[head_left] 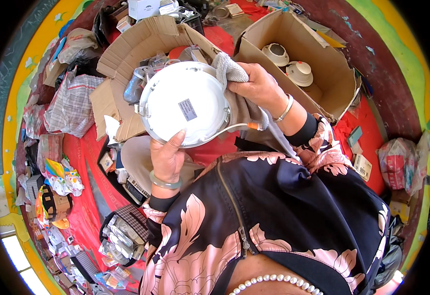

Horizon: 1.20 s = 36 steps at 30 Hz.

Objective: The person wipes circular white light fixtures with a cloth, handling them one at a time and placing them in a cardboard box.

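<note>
1. Your left hand (167, 158) pinches the round white lamp (184, 103) at its 6 o'clock rim; keep that grip firm.
2. Your right hand (258, 88), closed on a grey cloth (230, 73), presses at 2 o'clock; wipe with light strokes, clear of the wire (234, 127).
3. The lamp's front faces away, unseen. Two fittings sit in the cardboard box (323, 73) at 1 o'clock, details unclear.

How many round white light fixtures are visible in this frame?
3: one large round white panel light held in the hands, and two smaller white fixtures inside the open cardboard box. More may be hidden.
</note>
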Motion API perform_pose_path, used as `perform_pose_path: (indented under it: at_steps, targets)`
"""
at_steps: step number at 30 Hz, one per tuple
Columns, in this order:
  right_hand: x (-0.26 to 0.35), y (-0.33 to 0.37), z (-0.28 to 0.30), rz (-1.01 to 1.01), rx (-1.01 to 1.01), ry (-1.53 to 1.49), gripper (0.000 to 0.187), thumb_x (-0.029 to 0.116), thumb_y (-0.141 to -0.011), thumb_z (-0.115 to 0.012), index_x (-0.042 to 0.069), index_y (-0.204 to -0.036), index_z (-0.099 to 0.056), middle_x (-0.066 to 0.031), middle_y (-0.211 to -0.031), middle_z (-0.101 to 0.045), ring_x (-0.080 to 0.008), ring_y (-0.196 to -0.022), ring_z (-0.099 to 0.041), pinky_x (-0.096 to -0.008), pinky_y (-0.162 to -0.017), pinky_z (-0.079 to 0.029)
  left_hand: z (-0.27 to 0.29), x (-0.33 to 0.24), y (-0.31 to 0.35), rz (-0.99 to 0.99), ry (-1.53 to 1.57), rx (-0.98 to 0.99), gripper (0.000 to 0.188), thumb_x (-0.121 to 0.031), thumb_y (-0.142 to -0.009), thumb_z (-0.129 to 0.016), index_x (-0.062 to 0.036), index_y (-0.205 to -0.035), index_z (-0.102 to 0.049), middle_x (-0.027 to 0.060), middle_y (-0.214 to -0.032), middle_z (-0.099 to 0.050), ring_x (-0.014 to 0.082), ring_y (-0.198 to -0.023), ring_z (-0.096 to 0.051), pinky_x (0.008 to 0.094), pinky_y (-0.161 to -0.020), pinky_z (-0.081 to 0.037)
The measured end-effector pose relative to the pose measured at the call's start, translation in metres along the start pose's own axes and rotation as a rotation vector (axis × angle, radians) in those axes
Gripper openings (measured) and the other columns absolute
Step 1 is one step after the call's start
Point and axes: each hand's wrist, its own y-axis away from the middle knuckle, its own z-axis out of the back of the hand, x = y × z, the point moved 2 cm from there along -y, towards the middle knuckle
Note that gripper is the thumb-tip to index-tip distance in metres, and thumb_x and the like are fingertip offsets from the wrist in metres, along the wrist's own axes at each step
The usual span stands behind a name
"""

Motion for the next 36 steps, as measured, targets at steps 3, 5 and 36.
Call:
perform_pose_path:
  at_steps: [3,5,36]
  targets:
    - [-0.007,0.000,-0.005,0.024,-0.051,-0.085,0.018,0.003,-0.081,-0.060,0.000,-0.099,-0.062,0.0028,-0.085,-0.061,-0.0055,-0.078,-0.052,-0.0226,-0.072,-0.046,0.000,-0.002,0.000,-0.005,-0.052,0.007,0.047,0.006,-0.079,-0.058,-0.0008,-0.124,-0.045,0.0117,-0.119,-0.054,0.0238,-0.108,-0.054,0.0374,-0.092,-0.044]
    - [0.000,0.002,-0.006,0.040,-0.068,-0.145,0.018,0.004,-0.082,-0.061,0.000,-0.099,-0.062,0.0026,-0.087,-0.062,-0.0054,-0.080,-0.053,-0.0227,-0.073,-0.046,0.000,-0.001,0.001,0.005,-0.060,0.033,0.047,0.006,-0.079,-0.059,-0.0005,-0.124,-0.045,0.0119,-0.119,-0.054,0.0234,-0.107,-0.054,0.0368,-0.092,-0.045]
    - [0.050,-0.029,0.000,0.036,0.682,0.357,0.019,0.015,-0.076,-0.061,-0.001,-0.086,-0.061,-0.0107,-0.072,-0.062,-0.0161,-0.066,-0.056,-0.0310,-0.064,-0.045,-0.026,-0.021,-0.005,0.323,-0.585,0.398,0.022,-0.001,-0.079,-0.062,0.0044,-0.100,-0.062,0.0049,-0.092,-0.065,0.0103,-0.082,-0.058,0.0264,-0.074,-0.048]
